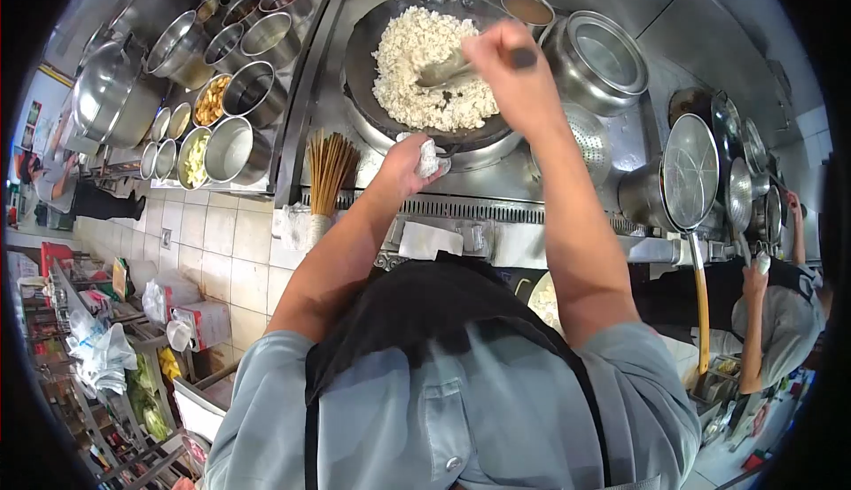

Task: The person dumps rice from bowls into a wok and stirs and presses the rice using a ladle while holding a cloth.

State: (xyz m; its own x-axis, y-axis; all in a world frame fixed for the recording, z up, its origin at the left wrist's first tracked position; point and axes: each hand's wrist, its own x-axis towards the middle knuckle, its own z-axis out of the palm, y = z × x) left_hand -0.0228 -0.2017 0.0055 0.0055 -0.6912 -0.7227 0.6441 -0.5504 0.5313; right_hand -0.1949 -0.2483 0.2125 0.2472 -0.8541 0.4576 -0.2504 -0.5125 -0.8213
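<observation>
A large dark wok [359, 42] sits on the stove with a heap of white rice [408, 56] in it. My right hand [510, 65] is closed round the handle of a metal ladle [441, 73], whose bowl rests in the rice. The dark handle end sticks out past my fist. At the wok's near edge, my left hand [406, 164] grips a folded white cloth [430, 160] against the rim; the fingers are partly hidden by the cloth.
Left of the stove stand several metal pots [239, 149]; a bamboo brush [326, 171] is nearer. On the right are a lidded pot [607, 56], a perforated ladle [581, 140] and a long-handled strainer [691, 171]. A co-worker [780, 313] stands at far right.
</observation>
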